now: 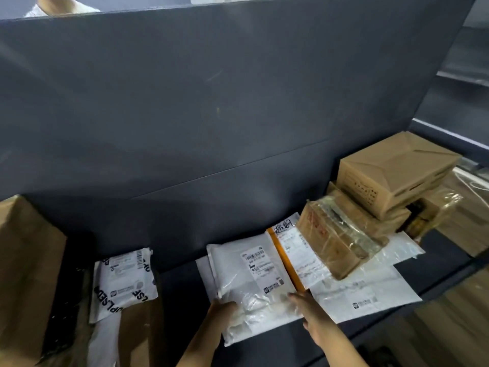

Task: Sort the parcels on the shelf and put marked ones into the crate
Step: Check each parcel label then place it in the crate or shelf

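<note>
A white plastic mailer bag (251, 282) with a printed label lies on the dark shelf (182, 282). My left hand (221, 311) grips its near left edge, thumb on top. My right hand (315, 319) holds its near right edge, fingers partly under the bag. Under it, to the right, lies an envelope with an orange stripe and black handwriting (288, 245). A taped brown box (333, 239) rests on that envelope. A flat white mailer (370, 287) lies at the right. No crate is in view.
A black-and-white printed mailer (124, 279) lies at the left on brown cardboard, beside a large brown box (23, 266). Stacked cardboard boxes (391, 173) stand at the back right. A dark panel (211, 102) rises behind the shelf. A person in white shows above it.
</note>
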The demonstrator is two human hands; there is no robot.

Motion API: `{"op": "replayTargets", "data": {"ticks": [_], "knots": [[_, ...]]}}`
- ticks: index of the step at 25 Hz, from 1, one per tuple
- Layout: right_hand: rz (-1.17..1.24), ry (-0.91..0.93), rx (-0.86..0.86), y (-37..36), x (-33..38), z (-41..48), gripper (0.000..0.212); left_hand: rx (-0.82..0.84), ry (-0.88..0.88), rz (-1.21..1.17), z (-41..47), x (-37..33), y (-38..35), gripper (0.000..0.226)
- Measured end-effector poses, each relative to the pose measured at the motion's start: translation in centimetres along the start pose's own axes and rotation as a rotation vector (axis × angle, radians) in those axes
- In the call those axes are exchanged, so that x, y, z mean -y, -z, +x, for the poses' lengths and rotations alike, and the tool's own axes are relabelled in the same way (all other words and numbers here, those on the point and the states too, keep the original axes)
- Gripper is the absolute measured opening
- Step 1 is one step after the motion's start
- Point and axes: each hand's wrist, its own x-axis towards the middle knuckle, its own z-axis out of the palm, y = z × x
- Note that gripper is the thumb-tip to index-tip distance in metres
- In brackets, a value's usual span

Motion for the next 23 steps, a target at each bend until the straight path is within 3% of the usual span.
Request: {"op": "replayTargets", "data": {"ticks": [9,12,15,19,23], "knots": [[-0.085,-0.027,0.069,0.3,0.3,1.8,0.035,-0.062,0.017,-0.097,2.1,0.6,-0.8,0.048],[-0.182,0.065,-0.081,0.6,0.5,3.3,0.033,-0.069,0.056,-0.072,2.3,1.1,-0.4,0.040],[0.032,0.152,-0.274,2.2,1.0,4.7,0.026,-0.057,0.109,-0.034,2.1,1.3,0.0,0.022],[0.445,0.061,-0.147,3.3,1.3,5.2,0.016,-0.057,0.136,-0.059,2.1,1.4,0.1,0.009],[0.489,0.129,-0.101,3.0,2.0,5.6,0.020,-0.039,0.128,-0.076,2.8,1.8,0.1,0.028]]}}
